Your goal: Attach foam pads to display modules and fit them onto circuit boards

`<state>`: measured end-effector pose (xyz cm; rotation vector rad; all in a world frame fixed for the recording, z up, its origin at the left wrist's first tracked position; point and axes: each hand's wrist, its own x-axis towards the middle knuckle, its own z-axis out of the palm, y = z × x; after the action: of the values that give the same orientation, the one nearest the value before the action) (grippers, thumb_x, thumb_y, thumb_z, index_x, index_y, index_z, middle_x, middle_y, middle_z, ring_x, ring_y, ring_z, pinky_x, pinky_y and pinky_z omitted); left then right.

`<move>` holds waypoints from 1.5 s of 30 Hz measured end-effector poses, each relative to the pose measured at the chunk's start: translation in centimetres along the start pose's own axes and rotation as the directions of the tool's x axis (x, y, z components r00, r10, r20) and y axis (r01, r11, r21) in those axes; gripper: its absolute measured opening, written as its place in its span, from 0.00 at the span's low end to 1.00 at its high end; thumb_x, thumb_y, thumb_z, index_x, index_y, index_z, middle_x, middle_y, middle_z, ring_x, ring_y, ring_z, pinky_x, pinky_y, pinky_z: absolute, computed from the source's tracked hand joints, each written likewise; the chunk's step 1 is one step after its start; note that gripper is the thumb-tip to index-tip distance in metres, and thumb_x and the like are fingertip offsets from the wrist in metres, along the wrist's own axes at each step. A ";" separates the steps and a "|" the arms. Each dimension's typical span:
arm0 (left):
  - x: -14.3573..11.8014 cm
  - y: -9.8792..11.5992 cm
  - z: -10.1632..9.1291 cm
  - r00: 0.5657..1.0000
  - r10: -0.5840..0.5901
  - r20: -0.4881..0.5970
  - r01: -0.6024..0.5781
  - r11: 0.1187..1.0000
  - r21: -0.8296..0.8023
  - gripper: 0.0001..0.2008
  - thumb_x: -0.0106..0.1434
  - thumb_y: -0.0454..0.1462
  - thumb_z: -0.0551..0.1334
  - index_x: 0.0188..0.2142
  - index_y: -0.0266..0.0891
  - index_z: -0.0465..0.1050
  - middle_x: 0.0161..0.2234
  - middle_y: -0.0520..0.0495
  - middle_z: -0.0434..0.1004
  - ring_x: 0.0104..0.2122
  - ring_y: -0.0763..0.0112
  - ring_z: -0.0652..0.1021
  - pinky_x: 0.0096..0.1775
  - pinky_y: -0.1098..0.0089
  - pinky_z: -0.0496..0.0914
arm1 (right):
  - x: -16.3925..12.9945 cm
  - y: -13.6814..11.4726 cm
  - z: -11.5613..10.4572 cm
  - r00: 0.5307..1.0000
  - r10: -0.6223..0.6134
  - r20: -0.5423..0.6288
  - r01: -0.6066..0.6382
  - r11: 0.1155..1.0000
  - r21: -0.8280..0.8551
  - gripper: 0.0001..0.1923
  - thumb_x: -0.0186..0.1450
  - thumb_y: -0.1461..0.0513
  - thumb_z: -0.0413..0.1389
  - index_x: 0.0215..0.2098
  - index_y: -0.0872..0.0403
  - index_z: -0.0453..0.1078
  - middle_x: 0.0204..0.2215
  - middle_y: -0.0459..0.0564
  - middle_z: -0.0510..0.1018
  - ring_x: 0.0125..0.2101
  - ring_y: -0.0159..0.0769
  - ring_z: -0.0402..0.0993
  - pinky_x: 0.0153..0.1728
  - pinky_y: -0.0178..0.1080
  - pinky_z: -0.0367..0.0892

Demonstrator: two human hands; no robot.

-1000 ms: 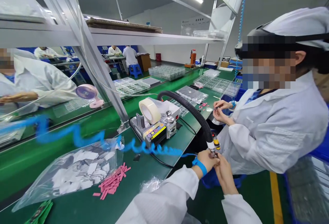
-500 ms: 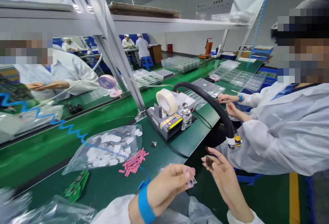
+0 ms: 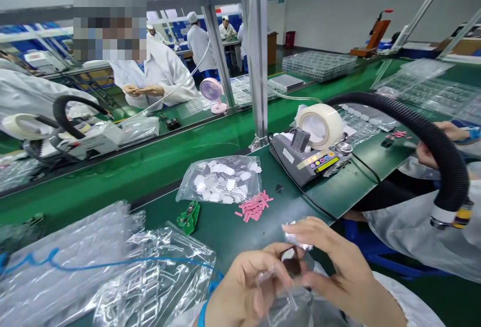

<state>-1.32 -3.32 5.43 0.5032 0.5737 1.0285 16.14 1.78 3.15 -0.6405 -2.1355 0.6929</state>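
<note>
My left hand (image 3: 240, 289) is pinching a small, thin, clear plastic piece (image 3: 276, 287) between thumb and fingers. My right hand (image 3: 351, 272) is curved, its thumb apart from the fingers; a small, shiny, see-through plastic piece (image 3: 296, 237) lies at the fingertips, but blur keeps me from telling how firmly I grip it. Between my hands, in front of the near edge of the dark green bench (image 3: 233, 239), is a small, glossy, dark brown square piece (image 3: 291, 262); I can't tell which fingers bear it.

I judge the brown square to be very light and stiff, slick on its face, and easily smudged or scratched. I'd take it by opposite edges, fingertips only, off the glossy middle. The clear pieces look light too, thin enough to bend or crack under a hard squeeze, so a soft pinch at the rim suits them.
</note>
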 end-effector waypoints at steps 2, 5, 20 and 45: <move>-0.7 0.3 -1.1 1.000 0.027 0.016 -0.027 0.999 0.035 0.18 0.39 0.49 0.70 0.28 0.41 0.79 0.42 0.44 0.68 0.43 0.63 0.70 0.48 0.63 0.63 | 0.7 -0.8 0.9 0.996 0.068 -0.060 -0.067 0.998 0.022 0.04 0.67 0.61 0.48 0.40 0.51 0.62 0.39 0.50 0.71 0.46 0.37 0.67 0.50 0.43 0.61; -1.5 0.6 -2.3 0.994 0.107 0.037 -0.111 0.982 0.155 0.17 0.41 0.50 0.69 0.29 0.43 0.80 0.38 0.45 0.66 0.39 0.67 0.70 0.47 0.64 0.62 | 1.6 -1.8 2.3 0.992 0.089 -0.088 -0.091 0.996 -0.020 0.05 0.65 0.67 0.49 0.32 0.52 0.61 0.32 0.46 0.68 0.42 0.35 0.68 0.54 0.45 0.54; -2.9 0.2 -3.9 0.968 0.246 0.042 -0.246 0.911 0.332 0.15 0.44 0.46 0.69 0.33 0.47 0.79 0.42 0.46 0.64 0.46 0.60 0.70 0.50 0.59 0.62 | 2.0 -2.1 5.1 0.983 0.166 -0.073 -0.164 0.986 0.042 0.05 0.65 0.65 0.50 0.32 0.51 0.62 0.27 0.42 0.68 0.34 0.31 0.70 0.54 0.44 0.51; -1.2 -0.6 -3.2 0.965 0.239 0.111 -0.263 0.891 0.370 0.15 0.48 0.42 0.69 0.37 0.47 0.78 0.45 0.45 0.63 0.50 0.56 0.67 0.54 0.56 0.59 | 1.4 -0.9 3.5 0.974 0.157 -0.164 -0.166 0.985 -0.044 0.06 0.64 0.65 0.51 0.29 0.50 0.63 0.24 0.41 0.71 0.34 0.36 0.72 0.56 0.50 0.44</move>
<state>-3.54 -4.30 2.92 0.9732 0.6688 1.1463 12.32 1.09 2.62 -0.8792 -1.9755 0.6459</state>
